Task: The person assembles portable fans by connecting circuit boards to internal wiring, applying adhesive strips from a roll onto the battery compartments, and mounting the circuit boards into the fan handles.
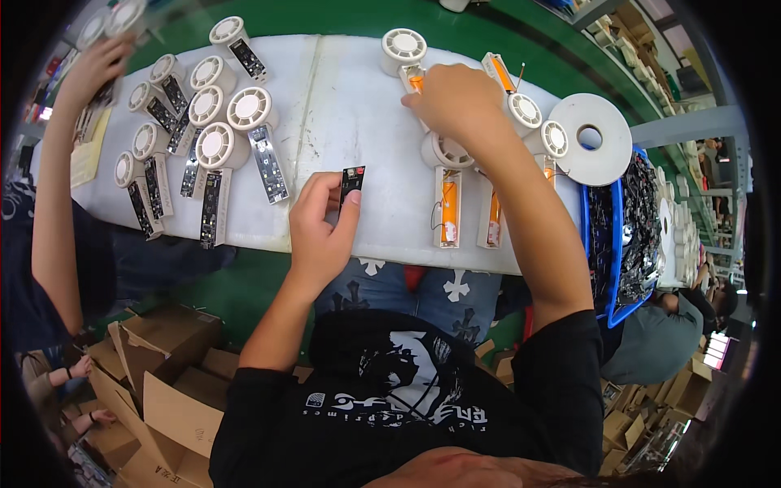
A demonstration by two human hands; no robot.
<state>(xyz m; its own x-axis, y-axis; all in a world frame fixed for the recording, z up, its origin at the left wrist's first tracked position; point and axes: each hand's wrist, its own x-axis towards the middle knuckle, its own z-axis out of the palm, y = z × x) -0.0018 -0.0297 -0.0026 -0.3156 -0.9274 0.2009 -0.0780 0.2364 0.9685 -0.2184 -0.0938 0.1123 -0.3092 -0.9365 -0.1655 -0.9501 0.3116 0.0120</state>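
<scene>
My left hand (pixel 321 224) pinches a small black circuit board (pixel 351 180) upright between thumb and fingers, over the middle of the table. Farther off, my right hand (pixel 462 102) is closed around the handle of a white handheld fan (pixel 404 47); an orange battery shows in its open handle, partly hidden by my fingers. Under my right forearm lies another open fan (pixel 447 207) with an orange battery and thin wires. More such fans lie beside it, one with its battery case (pixel 499 73) pointing away. To the left, several fans (pixel 215 146) have black boards fitted along their handles.
A white reel (pixel 598 134) stands at the table's right end, by a blue bin (pixel 616 244) full of dark boards. At far left a co-worker's hand (pixel 106 69) moves a blurred fan. Cardboard boxes (pixel 175 407) lie below the table's left side.
</scene>
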